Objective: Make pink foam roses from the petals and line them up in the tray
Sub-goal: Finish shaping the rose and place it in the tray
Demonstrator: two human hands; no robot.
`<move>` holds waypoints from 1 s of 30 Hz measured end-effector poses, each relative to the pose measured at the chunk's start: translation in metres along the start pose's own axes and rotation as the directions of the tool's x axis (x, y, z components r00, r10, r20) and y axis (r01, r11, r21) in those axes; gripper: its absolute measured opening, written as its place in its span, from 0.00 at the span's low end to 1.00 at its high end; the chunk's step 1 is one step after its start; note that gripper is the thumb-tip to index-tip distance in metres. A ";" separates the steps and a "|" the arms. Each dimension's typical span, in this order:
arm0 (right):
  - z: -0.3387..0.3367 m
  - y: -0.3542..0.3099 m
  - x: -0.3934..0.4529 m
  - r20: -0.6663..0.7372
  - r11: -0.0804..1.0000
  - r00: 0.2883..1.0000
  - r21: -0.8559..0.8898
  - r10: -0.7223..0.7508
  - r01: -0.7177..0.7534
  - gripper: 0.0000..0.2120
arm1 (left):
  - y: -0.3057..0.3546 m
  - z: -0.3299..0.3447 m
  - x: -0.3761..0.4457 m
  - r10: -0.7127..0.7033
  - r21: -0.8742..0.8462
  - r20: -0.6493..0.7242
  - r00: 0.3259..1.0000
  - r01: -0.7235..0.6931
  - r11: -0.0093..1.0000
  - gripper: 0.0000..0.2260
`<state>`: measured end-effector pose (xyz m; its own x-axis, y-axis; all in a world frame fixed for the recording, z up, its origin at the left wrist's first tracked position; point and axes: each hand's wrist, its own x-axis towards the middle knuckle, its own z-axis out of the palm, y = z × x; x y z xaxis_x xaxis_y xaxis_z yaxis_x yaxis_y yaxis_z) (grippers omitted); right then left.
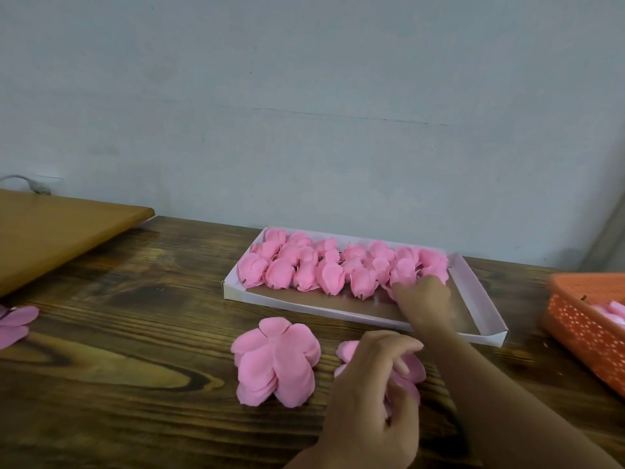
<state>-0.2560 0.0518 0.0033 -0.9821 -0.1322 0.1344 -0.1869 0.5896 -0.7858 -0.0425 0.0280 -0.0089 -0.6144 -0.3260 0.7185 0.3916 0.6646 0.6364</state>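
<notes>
The right hand (422, 296) reaches into the shallow white cardboard tray (480, 289), fingers curled on a pink foam rose (392, 291) at the row's right end, apparently seating it in line. The left hand (368, 394) pinches loose pink foam petals (414, 367) on the dark wooden worktop (135, 333) (probably readying the next). No writing is legible.

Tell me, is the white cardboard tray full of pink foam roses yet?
Not full. Pink foam roses fill the white cardboard tray's far side; a bare brown strip remains along its near side.
</notes>
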 end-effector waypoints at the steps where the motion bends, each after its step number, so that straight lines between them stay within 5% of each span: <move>1: 0.003 -0.001 -0.001 0.016 0.999 1.000 -0.040 -0.022 0.022 0.09 | 0.000 0.000 0.000 0.002 -0.003 0.000 1.000 -0.002 1.000 0.22; 4: 0.010 -0.005 -0.001 0.068 0.987 0.997 -0.155 -0.038 0.048 0.06 | 0.001 0.000 0.000 0.006 -0.001 0.008 1.000 -0.005 1.000 0.21; 12: 0.015 -0.011 0.003 0.106 0.989 0.992 -0.124 -0.068 0.082 0.12 | -0.004 0.006 0.003 -0.047 -0.037 0.032 0.998 0.048 0.998 0.14; 16: 0.011 -0.013 0.009 0.115 0.990 0.993 -0.133 -0.038 0.053 0.17 | -0.007 0.005 0.001 0.009 0.033 0.017 1.000 -0.010 0.999 0.25; 24: -0.009 -0.015 0.015 0.173 0.964 0.985 -0.259 -0.017 0.062 0.12 | -0.005 0.004 -0.001 -0.018 0.004 0.042 0.999 0.017 1.000 0.23; 30: -0.022 -0.009 0.021 0.147 0.992 0.988 -0.107 -0.049 0.065 0.11 | -0.004 0.004 -0.001 -0.019 -0.016 0.054 0.998 0.020 1.000 0.17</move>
<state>-0.2755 0.0613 0.0264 -0.9573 -0.2769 0.0828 -0.2524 0.6616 -0.7061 -0.0459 0.0280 -0.0134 -0.6582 -0.3018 0.6897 0.3900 0.6470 0.6552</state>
